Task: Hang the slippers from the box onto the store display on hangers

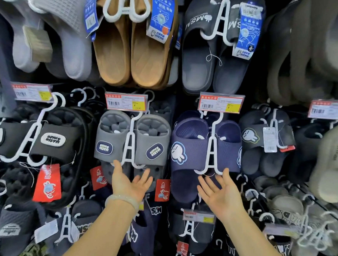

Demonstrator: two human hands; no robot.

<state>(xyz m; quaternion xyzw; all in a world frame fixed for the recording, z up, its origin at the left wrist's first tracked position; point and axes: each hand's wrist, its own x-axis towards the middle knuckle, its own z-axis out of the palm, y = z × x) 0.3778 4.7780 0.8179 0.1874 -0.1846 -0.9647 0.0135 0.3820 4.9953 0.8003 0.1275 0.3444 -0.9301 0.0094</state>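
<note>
Up close, both hands are raised palm-up toward a wall of hanging slippers. The left hand (129, 182), with a pale translucent bangle (122, 201) on its wrist, has its fingers spread and relaxed, gripping nothing; its thumb tip lies just at the lower edge of the grey rubber slippers with oval navy badges (132, 140), which hang on a white plastic A-shaped hanger (129, 145). The right hand (220, 194) is likewise spread wide and holds nothing, its fingertips just below the navy textured slippers with a white cartoon-rabbit patch (203, 150) on their own white hanger (211, 146); whether the fingertips actually touch that hanger's foot is hard to tell. Above each pair sits a red-and-yellow price label (126, 101). To the left hang black slippers with a white oval badge (52, 141) and a red cardboard tag (47, 183). Higher up hang tan ribbed slippers (128, 55).
</note>
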